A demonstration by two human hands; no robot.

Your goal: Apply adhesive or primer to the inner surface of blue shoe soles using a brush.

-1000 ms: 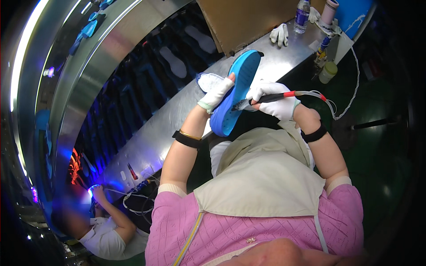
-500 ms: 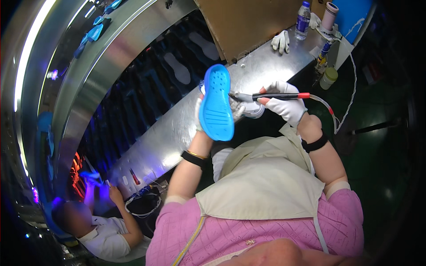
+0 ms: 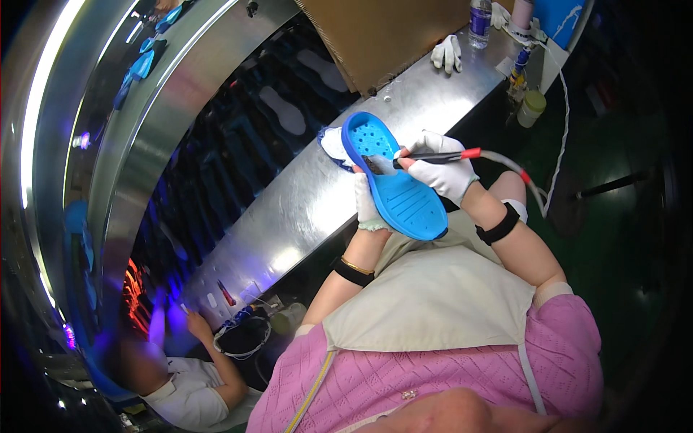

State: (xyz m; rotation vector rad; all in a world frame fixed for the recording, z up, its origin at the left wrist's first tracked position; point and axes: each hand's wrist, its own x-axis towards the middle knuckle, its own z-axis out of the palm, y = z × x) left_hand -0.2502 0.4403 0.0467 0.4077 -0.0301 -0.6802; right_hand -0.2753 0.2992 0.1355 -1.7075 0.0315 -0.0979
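A blue shoe sole (image 3: 413,207), studded with holes at one end and ridged at the other, is tilted above the metal ledge. My left hand (image 3: 367,203), in a white glove with bare fingertips, grips its left edge, and part of the fingers is hidden beneath. Gloved the same way, my right hand (image 3: 444,175) pinches a black-handled brush (image 3: 434,156) with a red band and a tube at its back end. The bristles touch the inner face of the sole near its middle. Behind the sole's upper left lies a white-and-blue thing (image 3: 333,146), its kind unclear.
The metal ledge (image 3: 317,198) borders a dark conveyor carrying pale soles (image 3: 281,110). A cardboard sheet (image 3: 390,36), white gloves (image 3: 447,54) and a bottle (image 3: 479,25) are at the back. A jar (image 3: 531,107) hangs right. Another person (image 3: 191,386) works lower left.
The sole has moved right and tilted, its inner face turning more into view. The brush has gone from beside its edge onto that face. My left hand has shifted right with the sole.
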